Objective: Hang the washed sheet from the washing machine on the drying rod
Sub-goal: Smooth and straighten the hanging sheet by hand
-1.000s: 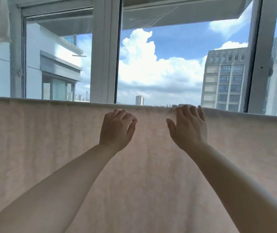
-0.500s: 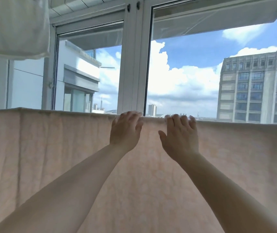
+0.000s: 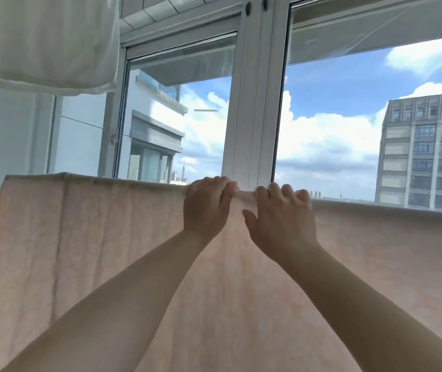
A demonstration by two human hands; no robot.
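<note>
Sunlit window (image 3: 254,103) behind. Left hand (image 3: 205,208) and right hand (image 3: 284,218) side by side, fingers curled over top fold of pink sheet (image 3: 107,237) draped on rod, hanging below both.

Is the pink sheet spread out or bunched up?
Spread out. The sheet hangs wide and flat, its top edge nearly straight, both hands at its middle.
</note>
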